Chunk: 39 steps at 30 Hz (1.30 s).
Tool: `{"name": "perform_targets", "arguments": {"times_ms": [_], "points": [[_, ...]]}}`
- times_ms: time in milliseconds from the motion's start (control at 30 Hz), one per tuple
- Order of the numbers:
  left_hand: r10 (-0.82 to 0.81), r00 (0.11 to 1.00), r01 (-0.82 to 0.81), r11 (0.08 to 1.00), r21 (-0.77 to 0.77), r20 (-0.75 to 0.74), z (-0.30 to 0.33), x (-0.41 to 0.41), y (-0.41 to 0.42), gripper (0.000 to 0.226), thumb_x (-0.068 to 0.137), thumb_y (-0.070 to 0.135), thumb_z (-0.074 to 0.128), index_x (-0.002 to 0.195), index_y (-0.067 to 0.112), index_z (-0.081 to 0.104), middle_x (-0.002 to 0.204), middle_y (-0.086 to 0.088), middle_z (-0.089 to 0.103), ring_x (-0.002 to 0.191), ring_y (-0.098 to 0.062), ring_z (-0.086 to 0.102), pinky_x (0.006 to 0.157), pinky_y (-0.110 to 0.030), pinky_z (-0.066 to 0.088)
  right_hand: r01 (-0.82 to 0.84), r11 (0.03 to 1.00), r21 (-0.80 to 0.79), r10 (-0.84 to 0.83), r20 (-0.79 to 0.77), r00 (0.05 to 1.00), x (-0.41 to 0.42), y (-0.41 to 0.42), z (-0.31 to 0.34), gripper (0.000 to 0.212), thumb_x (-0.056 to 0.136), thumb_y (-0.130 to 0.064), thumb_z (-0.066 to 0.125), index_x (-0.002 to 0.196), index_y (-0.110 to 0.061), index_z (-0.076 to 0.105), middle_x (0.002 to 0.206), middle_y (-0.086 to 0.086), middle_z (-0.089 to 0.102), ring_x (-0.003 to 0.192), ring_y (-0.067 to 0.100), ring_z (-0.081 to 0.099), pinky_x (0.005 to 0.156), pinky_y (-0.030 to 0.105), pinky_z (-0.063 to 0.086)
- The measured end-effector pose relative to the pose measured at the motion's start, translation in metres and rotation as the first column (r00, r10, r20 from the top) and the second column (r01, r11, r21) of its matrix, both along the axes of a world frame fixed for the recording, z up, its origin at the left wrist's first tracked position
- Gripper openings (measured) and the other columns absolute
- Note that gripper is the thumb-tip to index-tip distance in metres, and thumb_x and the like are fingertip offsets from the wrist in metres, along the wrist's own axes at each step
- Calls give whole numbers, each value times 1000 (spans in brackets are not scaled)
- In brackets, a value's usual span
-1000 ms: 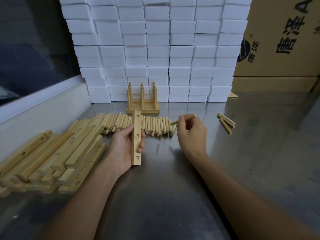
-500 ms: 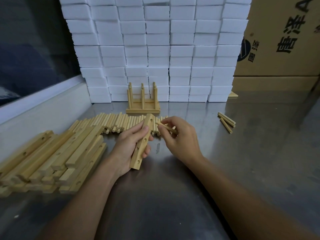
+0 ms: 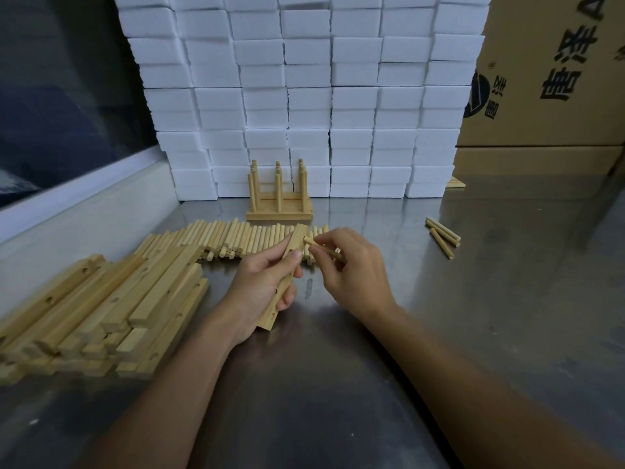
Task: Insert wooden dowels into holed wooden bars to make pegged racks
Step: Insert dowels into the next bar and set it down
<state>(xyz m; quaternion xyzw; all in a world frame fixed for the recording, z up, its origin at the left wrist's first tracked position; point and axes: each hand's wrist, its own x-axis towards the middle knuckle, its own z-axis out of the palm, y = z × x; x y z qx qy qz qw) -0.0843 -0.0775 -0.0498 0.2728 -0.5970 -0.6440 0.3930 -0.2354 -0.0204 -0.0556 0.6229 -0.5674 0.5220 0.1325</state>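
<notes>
bar point(image 3: 283, 282): held off the steel table point(image 3: 439, 316), centre of view. Long axis runs from near-left low end up to far-right top end, tilted. Holed face turned right, toward the other hand; two holes show on the lower half.
left hand point(image 3: 260, 282): fingers and thumb wrapped round the bar's middle, thumb tip on the holed face, firm grip.
dowel point(image 3: 321, 249): long axis roughly crosswise to the bar, tip pointing left and slightly away, rear end toward the right palm. Tip sits at the bar's top end, touching or just beside the face; can't tell if it's in a hole.
right hand point(image 3: 351, 269): thumb and fingertips pinched on the dowel, other fingers curled under.
loose dowels point(image 3: 236, 240): row lying flat behind the hands, axes mostly pointing away from the camera.
bar stack point(image 3: 101, 306): piled flat at left, axes running near-left to far-right, holes visible on several.
finished rack point(image 3: 279, 201): behind the dowel row, pegs upright, bases flat on the table.
stray dowels point(image 3: 443, 235): three, well right of the hands, lying diagonal.
foam blocks point(image 3: 304, 89): white wall stacked along the back.
carton point(image 3: 548, 72): back right, black Chinese characters printed sideways plus a round logo; a large "A" cut off at the top edge. Small print unreadable.
</notes>
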Motion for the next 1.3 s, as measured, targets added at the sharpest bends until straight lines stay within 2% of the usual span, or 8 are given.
{"name": "perform_targets", "arguments": {"times_ms": [333, 467, 633, 767, 833, 900, 1033, 1300], "points": [[85, 993, -71, 984, -162, 78, 0, -8, 6, 37, 97, 15, 61, 106, 51, 63, 64, 1, 52, 42, -15, 42, 38, -24, 31, 183, 979, -83, -196, -172, 965, -4, 4, 5, 6, 84, -14, 70, 78, -14, 70, 75, -3, 64, 58, 20, 60, 39, 29, 39], [118, 987, -94, 973, -210, 105, 0, -10, 8, 42, 96, 13, 61, 126, 41, 53, 59, 4, 53, 41, -15, 40, 38, -24, 30, 174, 982, -77, -182, -127, 975, -1, 3, 3, 4, 82, -11, 70, 78, -12, 70, 74, -1, 66, 57, 23, 60, 42, 32, 43], [142, 978, -100, 962, -254, 154, -1, -11, 7, 46, 96, 13, 61, 133, 38, 50, 52, 14, 54, 42, -14, 39, 37, -22, 31, 66, 980, 189, -112, 246, 963, -2, -1, 2, 5, 86, -15, 71, 82, -15, 74, 70, -7, 68, 57, 6, 56, 57, 28, 45], [168, 964, -97, 944, -317, 206, -3, -13, 6, 47, 97, 14, 61, 131, 44, 49, 51, 18, 57, 42, -12, 37, 37, -22, 33, -183, 955, 235, 0, 613, 790, -6, 0, 7, 14, 86, -12, 73, 74, -18, 72, 67, -5, 70, 62, 3, 64, 64, 24, 53], [169, 958, -93, 947, -307, 230, -2, -13, 5, 46, 97, 15, 61, 133, 42, 49, 52, 17, 58, 40, -11, 39, 37, -22, 33, -122, 964, 235, -24, 538, 842, -2, 2, 6, 10, 87, -13, 72, 78, -15, 73, 70, -2, 71, 67, 11, 67, 65, 30, 54], [145, 967, -93, 966, -242, 208, -2, -11, 4, 40, 98, 15, 59, 130, 39, 55, 55, 10, 56, 41, -13, 40, 38, -23, 31, 85, 976, 202, -125, 197, 973, 4, 4, 5, 8, 88, -16, 69, 82, -13, 73, 70, 1, 70, 66, 22, 65, 59, 35, 51], [107, 977, -67, 976, -208, 186, -2, -8, 4, 29, 100, 14, 55, 118, 36, 65, 65, -3, 51, 42, -14, 43, 37, -25, 31, 286, 952, 111, -235, -338, 912, 5, 8, 8, 9, 83, -15, 68, 75, -12, 65, 66, 3, 64, 54, 31, 57, 48, 28, 28], [186, 946, -99, 945, -311, 264, -4, -11, 5, 42, 98, 19, 59, 139, 30, 54, 60, -6, 52, 43, -18, 45, 39, -25, 36, 186, 901, 392, -218, 39, 975, 5, 2, 13, 25, 96, -24, 55, 79, -16, 72, 63, 0, 58, 63, 24, 52, 55, 31, 38]]}}
